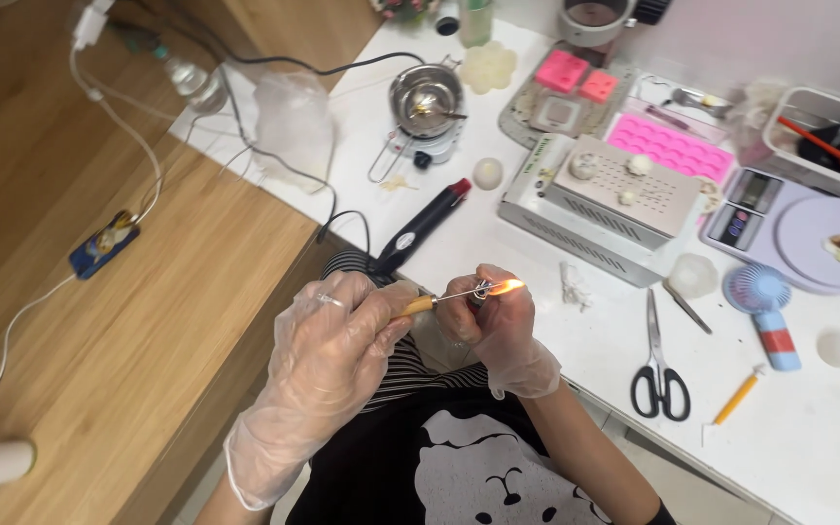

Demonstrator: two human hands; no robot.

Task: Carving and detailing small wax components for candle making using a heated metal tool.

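At the frame's centre, the gloved left hand (pixel 328 345) is clamped on a yellow-handled wire tool (pixel 439 299) whose looped tip sits in the flame of a lighter (pixel 483 292) gripped by the right hand (pixel 498 326), so holding both hands steady keeps the tip evenly heated.

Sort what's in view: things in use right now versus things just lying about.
In use:
left hand holding the wire tool
right hand holding the lighter, hidden except its flame

Lying about:
scissors
black pen tool
handheld fan
pink mold
melting pot
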